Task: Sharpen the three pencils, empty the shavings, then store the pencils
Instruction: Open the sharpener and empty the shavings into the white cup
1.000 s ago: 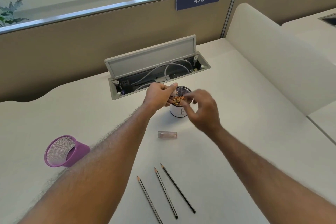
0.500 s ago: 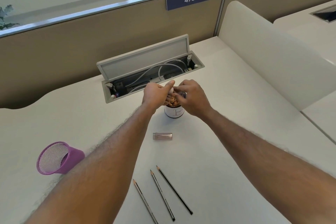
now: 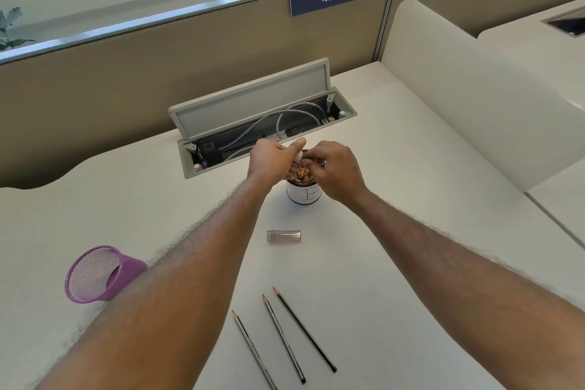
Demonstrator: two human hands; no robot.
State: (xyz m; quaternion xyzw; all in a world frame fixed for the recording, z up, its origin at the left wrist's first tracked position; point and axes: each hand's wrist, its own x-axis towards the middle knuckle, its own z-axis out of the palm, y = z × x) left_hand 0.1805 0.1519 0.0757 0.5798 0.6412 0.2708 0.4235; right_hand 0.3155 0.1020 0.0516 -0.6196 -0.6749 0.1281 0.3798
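Three dark pencils [image 3: 285, 337] with sharpened tips lie side by side near the front of the white desk [image 3: 395, 231]. A small white cup [image 3: 303, 194] holds brown shavings [image 3: 302, 175]. Both hands hover over its mouth. My left hand [image 3: 272, 158] pinches a small white sharpener part [image 3: 298, 156]. My right hand [image 3: 335, 168] has its fingertips at that same part, above the shavings. A clear plastic sharpener casing [image 3: 283, 236] lies on its side on the desk between the cup and the pencils.
A purple mesh pencil holder [image 3: 98, 275] lies tipped on its side at the left, partly behind my left forearm. An open cable tray [image 3: 262, 133] with wires sits just behind the cup. A beige partition and a curved white divider [image 3: 459, 98] bound the desk.
My right hand moved from beside the cup up to the sharpener part held by my left hand, and both now stay together over the cup. The pencils and casing have not moved.
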